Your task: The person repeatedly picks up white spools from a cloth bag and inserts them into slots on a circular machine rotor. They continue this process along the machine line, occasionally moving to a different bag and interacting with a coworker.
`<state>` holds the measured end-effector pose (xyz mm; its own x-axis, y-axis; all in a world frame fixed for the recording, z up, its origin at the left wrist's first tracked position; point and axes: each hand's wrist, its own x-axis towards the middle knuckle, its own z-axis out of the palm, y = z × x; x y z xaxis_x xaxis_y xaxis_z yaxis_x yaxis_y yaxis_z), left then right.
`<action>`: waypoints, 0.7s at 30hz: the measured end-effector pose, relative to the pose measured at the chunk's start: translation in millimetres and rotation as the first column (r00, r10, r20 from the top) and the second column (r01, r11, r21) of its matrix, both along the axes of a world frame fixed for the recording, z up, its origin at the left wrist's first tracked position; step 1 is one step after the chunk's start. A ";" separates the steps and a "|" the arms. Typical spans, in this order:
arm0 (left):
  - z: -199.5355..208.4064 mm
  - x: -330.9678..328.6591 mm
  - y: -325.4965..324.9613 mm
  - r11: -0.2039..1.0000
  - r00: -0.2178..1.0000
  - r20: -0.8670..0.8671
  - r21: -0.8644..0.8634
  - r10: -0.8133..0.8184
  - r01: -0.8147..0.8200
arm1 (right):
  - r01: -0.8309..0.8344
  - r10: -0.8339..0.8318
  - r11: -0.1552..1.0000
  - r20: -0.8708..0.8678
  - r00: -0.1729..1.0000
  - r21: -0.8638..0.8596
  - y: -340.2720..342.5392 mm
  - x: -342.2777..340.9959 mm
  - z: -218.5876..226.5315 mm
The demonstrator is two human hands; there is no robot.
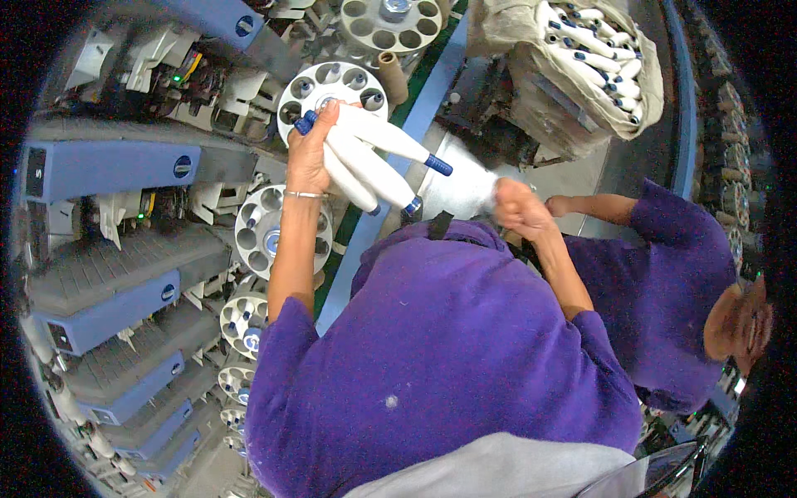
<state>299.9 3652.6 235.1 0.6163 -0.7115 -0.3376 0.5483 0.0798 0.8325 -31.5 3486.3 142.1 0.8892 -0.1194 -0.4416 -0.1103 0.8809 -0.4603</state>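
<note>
My left hand [313, 153] is closed around the ends of three white yarn bobbins [363, 162] with blue tube tips. They fan out down and to the right, apart from each other at their lower ends. Just behind the hand sits a round white magazine disc [332, 90] with bobbins standing in its holes. In front of my waist, my right hand [521, 207] is curled and smeared by motion. A blurred white surface [457, 187] lies at its left; whether the fingers grip it, or something else, is not visible.
An open cloth sack [573, 137] full of white bobbins stands at the far right. Machine units with blue panels [120, 170] and more round magazines [282, 228] line the left. Close on my right is another person in a purple shirt [664, 290].
</note>
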 end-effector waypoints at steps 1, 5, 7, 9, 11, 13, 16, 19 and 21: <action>-1.3 0.9 2.1 1.000 1.000 -0.017 0.003 0.014 -0.014 | 0.231 -0.259 0.932 0.068 0.963 0.281 -6.9 -7.0 -5.9; -1.6 -12.5 0.7 0.999 1.000 0.003 0.044 -0.012 0.012 | 0.528 -0.514 0.849 0.188 0.837 -0.031 -12.6 28.5 6.7; 1.9 -21.0 -2.9 0.999 0.996 0.079 0.031 -0.047 0.044 | 0.286 -0.322 0.729 0.058 0.945 -0.621 7.5 70.4 23.5; 5.1 -24.9 -3.1 0.992 0.980 0.155 0.045 -0.125 0.120 | 0.010 0.033 0.584 0.036 0.999 -0.812 32.1 107.3 40.3; 4.4 -23.7 2.9 0.997 0.986 0.151 0.033 -0.075 0.071 | -0.176 0.197 0.462 -0.093 0.976 -0.869 47.7 120.8 51.9; 0.7 -16.1 17.7 0.999 0.987 0.156 -0.018 -0.024 0.027 | -0.227 0.252 0.308 -0.151 0.956 -0.924 54.5 112.9 54.3; -13.5 -7.8 45.5 0.999 0.996 0.080 0.018 -0.043 0.041 | -0.567 0.488 0.677 -0.289 0.823 -0.470 42.0 72.4 44.4; -15.3 6.3 74.1 0.979 0.974 -0.100 0.011 0.204 -0.204 | -0.475 0.460 0.879 -0.214 0.862 -0.025 19.7 43.3 29.7; -13.9 5.6 82.1 0.980 0.980 0.010 0.011 0.198 -0.198 | -0.023 0.008 0.993 0.134 0.991 0.118 14.8 52.5 21.8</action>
<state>305.6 3734.7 221.2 0.7476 -0.5709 -0.3394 0.5155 0.1765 0.8385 21.0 3501.1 163.9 0.9424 -0.0590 -0.3293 -0.0691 0.9288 -0.3641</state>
